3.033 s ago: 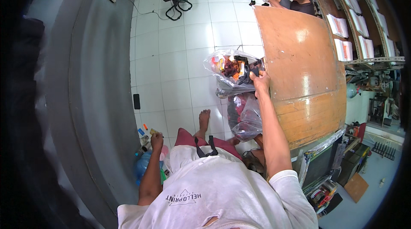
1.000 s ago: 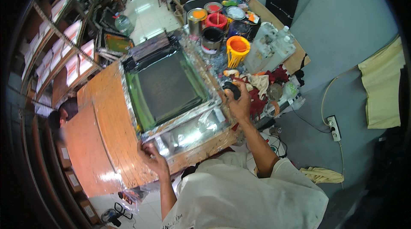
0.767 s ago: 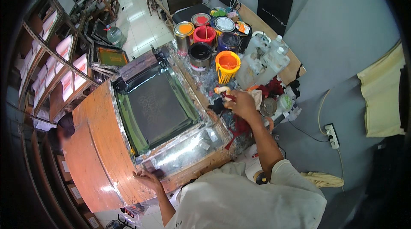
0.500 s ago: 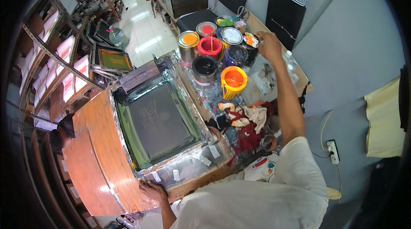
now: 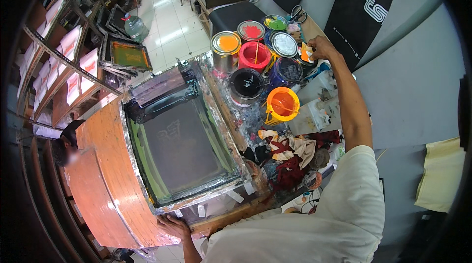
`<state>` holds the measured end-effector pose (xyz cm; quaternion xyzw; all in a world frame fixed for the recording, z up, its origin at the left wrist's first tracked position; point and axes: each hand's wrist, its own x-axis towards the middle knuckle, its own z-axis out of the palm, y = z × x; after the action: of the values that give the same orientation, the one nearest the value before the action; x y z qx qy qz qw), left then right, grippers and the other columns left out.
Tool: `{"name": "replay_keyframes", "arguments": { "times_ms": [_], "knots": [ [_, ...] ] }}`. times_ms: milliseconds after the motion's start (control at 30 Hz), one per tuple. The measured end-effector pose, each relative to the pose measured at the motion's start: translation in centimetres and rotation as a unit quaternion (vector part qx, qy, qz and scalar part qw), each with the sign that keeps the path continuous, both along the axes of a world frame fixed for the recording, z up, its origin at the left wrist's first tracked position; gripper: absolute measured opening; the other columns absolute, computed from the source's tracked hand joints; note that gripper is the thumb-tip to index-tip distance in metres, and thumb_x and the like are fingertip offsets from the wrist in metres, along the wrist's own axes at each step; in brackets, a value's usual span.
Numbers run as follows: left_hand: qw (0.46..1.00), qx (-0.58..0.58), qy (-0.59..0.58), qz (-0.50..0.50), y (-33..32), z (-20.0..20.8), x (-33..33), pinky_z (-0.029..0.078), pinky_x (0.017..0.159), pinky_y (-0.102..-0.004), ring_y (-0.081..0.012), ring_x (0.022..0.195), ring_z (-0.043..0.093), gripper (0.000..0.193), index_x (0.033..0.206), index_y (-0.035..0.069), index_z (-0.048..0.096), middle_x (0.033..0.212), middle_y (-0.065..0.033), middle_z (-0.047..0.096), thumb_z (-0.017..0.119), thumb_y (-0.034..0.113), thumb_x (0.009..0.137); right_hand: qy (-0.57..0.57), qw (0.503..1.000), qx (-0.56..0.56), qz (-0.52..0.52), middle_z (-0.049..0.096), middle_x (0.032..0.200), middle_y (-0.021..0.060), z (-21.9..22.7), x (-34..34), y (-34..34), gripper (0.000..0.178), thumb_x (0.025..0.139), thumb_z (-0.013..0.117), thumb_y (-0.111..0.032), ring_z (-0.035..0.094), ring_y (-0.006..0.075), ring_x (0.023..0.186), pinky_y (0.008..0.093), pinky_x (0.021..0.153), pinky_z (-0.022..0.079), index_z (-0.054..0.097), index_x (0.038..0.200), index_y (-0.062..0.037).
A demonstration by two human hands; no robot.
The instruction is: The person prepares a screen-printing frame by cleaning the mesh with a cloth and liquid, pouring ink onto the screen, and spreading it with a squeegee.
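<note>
My right hand [image 5: 323, 49] is at the far right of the crowded tins, its fingers bent around an orange-and-white piece [image 5: 307, 52] too small to name. Beside it stand a white-lidded tin [image 5: 284, 44] and a dark blue tub [image 5: 288, 70]. At the near edge of the orange-brown board [image 5: 105, 179], my left hand [image 5: 173, 227] lies with its fingers stretched out. Between the hands sits a screen printing frame [image 5: 183, 140] with grey mesh, green borders and a faint design. Dark wet ink [image 5: 164, 105] lies along its far end.
Open pots of black [image 5: 247, 82], pink-red [image 5: 254, 55] and orange ink [image 5: 282, 103] stand beside the frame. Stained rags [image 5: 290, 152] lie nearer me. Scissors [image 5: 298, 14] rest at the back. Another person's head [image 5: 64, 142] shows behind the board, beside shelves [image 5: 73, 73].
The view has shifted, so the tins and frame appear larger and displaced. My right hand's fingers have come closer to the orange-and-white piece. My left hand stays at the board's edge.
</note>
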<state>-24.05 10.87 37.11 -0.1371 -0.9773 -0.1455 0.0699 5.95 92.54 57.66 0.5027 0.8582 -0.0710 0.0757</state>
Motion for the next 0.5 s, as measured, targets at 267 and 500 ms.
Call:
{"name": "replay_keyframes", "arguments": {
  "times_ms": [267, 500],
  "knots": [
    [0.999, 0.025, -0.015, 0.018, -0.7, -1.1, -0.2, 0.039, 0.1, -0.0551, -0.0468, 0.119, 0.046, 0.059, 0.138, -0.007, 0.045, 0.132, -0.0279, 0.045, 0.038, 0.042, 0.106, 0.093, 0.994, -0.057, -0.008, 0.073, 0.11, 0.0134, -0.3, -0.8, -0.9, 0.082, 0.058, 0.087, -0.001, 0.069, 0.0283, 0.099, 0.0387, 0.086, 0.056, 0.062, 0.135, -0.0123],
    [0.999, 0.037, -0.023, 0.017, -0.4, -0.6, -0.2, 0.039, 0.1, -0.0551, -0.0467, 0.119, 0.047, 0.057, 0.138, -0.006, 0.045, 0.132, -0.0278, 0.046, 0.038, 0.04, 0.106, 0.119, 0.99, -0.078, -0.007, 0.073, 0.102, 0.0131, -0.4, -1.3, -1.1, 0.075, 0.059, 0.086, 0.0, 0.069, 0.0293, 0.096, 0.041, 0.086, 0.055, 0.066, 0.13, -0.0133]
  ]
}}
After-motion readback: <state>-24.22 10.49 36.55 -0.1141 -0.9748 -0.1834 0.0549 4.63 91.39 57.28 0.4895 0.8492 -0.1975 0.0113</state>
